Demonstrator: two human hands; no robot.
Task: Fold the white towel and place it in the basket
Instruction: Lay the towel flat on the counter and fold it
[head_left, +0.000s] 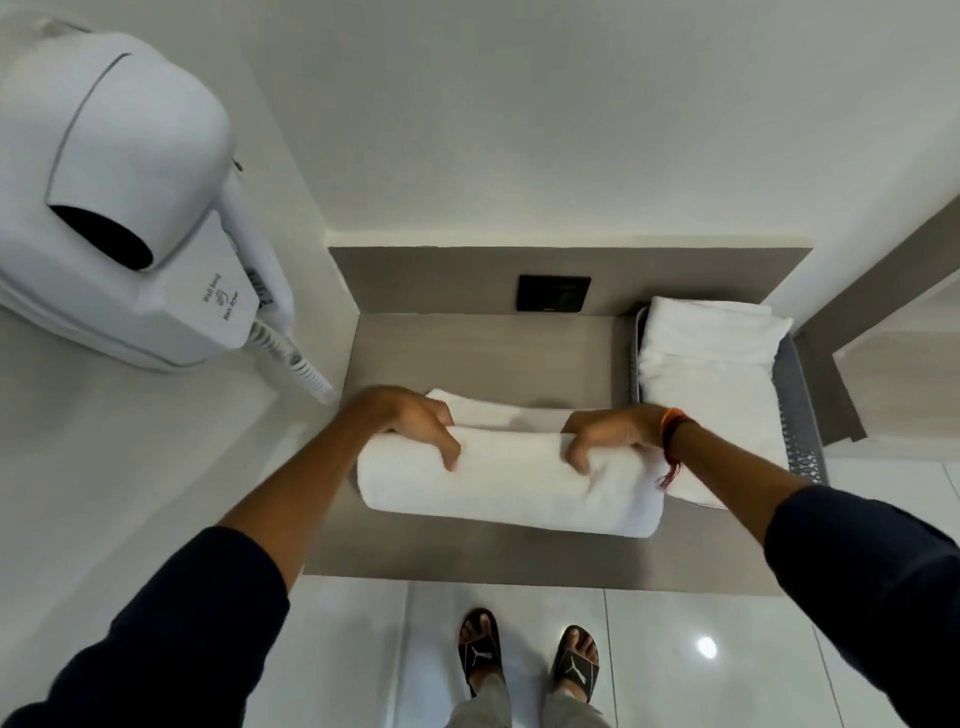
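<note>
White towel (511, 483) half-rolled on the shelf (467, 556), left hand (415, 421) and right hand (613, 434) both clenching the fold; uneven pull could skew it.

You are looking at a plain white towel (511, 480) on a grey-brown counter (483, 353); a grey perforated basket (802, 415) is holding another white towel (711, 364). Your sleeves (872, 566) are showing dark navy, your sandals (480, 649) black with white logos, the hair dryer (130, 197) white.

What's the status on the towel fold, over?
Left hand and right hand both gripping white towel, rolled on counter. Basket at right already holds a folded towel. Path clear.
</note>
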